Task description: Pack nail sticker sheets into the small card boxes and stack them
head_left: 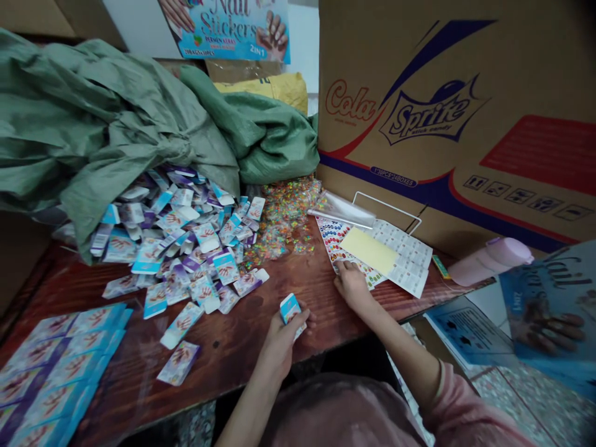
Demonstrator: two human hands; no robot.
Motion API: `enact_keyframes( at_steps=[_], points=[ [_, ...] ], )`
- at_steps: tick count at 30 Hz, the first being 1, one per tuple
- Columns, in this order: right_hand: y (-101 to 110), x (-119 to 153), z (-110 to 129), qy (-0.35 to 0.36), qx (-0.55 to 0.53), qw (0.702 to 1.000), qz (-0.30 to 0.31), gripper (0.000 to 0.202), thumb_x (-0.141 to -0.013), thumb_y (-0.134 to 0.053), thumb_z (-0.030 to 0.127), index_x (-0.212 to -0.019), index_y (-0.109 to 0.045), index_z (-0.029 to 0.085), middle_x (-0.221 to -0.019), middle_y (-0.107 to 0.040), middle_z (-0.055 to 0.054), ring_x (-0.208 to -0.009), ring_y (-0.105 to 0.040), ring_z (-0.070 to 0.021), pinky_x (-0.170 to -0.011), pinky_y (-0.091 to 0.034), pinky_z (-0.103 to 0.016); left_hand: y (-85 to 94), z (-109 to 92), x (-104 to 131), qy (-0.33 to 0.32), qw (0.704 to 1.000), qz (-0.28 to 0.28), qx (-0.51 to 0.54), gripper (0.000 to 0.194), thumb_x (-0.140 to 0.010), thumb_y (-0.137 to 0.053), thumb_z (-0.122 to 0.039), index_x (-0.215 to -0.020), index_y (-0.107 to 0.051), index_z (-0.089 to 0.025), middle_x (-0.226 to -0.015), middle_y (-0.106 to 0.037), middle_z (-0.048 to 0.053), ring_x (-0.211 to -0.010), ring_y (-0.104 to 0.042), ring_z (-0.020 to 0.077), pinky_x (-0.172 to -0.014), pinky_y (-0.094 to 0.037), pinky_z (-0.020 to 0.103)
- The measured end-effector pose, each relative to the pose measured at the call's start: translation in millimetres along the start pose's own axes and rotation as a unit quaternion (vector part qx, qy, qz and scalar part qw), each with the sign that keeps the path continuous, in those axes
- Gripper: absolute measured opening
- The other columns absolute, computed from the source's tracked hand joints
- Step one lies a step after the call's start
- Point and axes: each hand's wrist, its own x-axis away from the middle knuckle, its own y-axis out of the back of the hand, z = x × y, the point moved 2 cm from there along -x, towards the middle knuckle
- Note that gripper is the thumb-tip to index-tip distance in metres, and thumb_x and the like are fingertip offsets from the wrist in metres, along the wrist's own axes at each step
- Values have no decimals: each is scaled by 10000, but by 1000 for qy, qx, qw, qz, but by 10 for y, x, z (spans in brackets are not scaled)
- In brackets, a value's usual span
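Observation:
My left hand (284, 338) is wrapped round a small blue-and-white box (290, 308) above the front edge of the red-brown table (242, 332). Further right, my right hand (351, 282) rests on the lower left part of a sticker sheet (331, 233) with coloured nail shapes; its fingers are bent, and whether they grip anything is hidden. A pale yellow card (370, 249) lies beside it on printed white sheets (412, 261). Left of my hands spreads a heap of small blue, white and purple boxes (205, 236).
Behind the heap lie green sacks (153, 118) and small colourful packets (284, 217). Flat rows of boxes (60, 366) are at the lower left. A large carton (447, 130) stands behind the sheets. A pink bottle (488, 261) lies at the table's right end.

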Motion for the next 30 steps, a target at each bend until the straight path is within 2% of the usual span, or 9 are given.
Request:
enact_keyframes(
  at_steps=[6,11,15,17,20,22,24,27,30],
  points=[
    [140,50,99,-5,11,1000,9,354,-828,-444,36,-1149,-548,138,-1014,-617,-140,-968,-539,-258,-798,-426,-324,16,-47,-133,-6,1000,-6,15,399,-545,-803,-317,-834,-596,-134,-689,-691,35,-628,-665,178,-593,-503,268],
    [227,539,413,64,-12,998,-27,347,-840,-449,52,-1139,-555,192,-998,-614,-111,-949,-541,-261,-775,-464,-335,-165,-161,-357,-44,998,-24,34,391,-519,-821,-301,-801,-598,-147,-686,-659,-3,-655,-647,155,-630,-496,261],
    [213,891,624,123,-100,986,-46,346,-842,-437,30,-1094,-581,220,-958,-626,-82,-905,-559,-227,-779,-496,-328,-249,-207,-453,-95,993,-43,62,352,-470,-817,-221,-705,-564,-153,-603,-612,-39,-576,-587,122,-627,-471,256],
    [283,893,592,135,-165,973,-88,298,-883,-436,79,-1096,-588,222,-980,-632,-78,-930,-570,-209,-825,-500,-330,-223,-245,-412,-131,989,-53,43,327,-484,-795,-191,-715,-567,-155,-628,-617,-37,-593,-578,119,-648,-469,258],
    [489,726,420,171,-202,949,-172,307,-918,-497,247,-1219,-548,219,-1207,-578,-108,-1176,-491,-242,-1006,-419,-422,-181,-351,-243,-179,982,-14,-55,255,-544,-755,-170,-716,-567,-160,-654,-603,-42,-617,-552,105,-639,-445,227],
    [606,589,313,224,-196,940,-169,465,-874,-578,389,-1304,-501,231,-1366,-486,-113,-1345,-326,-290,-1082,-328,-499,-184,-437,-97,-198,971,37,-125,216,-584,-735,-167,-699,-553,-164,-637,-569,-54,-596,-516,91,-596,-417,201],
    [660,494,257,279,-211,928,-126,532,-829,-617,472,-1300,-519,244,-1352,-522,-103,-1371,-297,-302,-1096,-294,-528,-202,-513,37,-213,960,72,-169,203,-620,-730,-182,-702,-544,-167,-625,-537,-63,-572,-485,78,-563,-392,186],
    [651,453,264,298,-296,904,-84,328,-886,-560,429,-1150,-629,247,-1091,-690,-69,-1131,-573,-250,-1073,-321,-506,-219,-591,162,-245,952,55,-176,199,-677,-725,-231,-744,-546,-173,-678,-559,-52,-611,-511,82,-603,-411,188],
    [602,462,314,202,-442,871,-65,257,-907,-532,406,-949,-694,211,-822,-712,-27,-767,-657,-169,-865,-488,-370,-201,-613,198,-294,939,5,-179,233,-670,-746,-233,-779,-548,-177,-829,-617,-14,-771,-573,114,-728,-446,214]
  ],
)
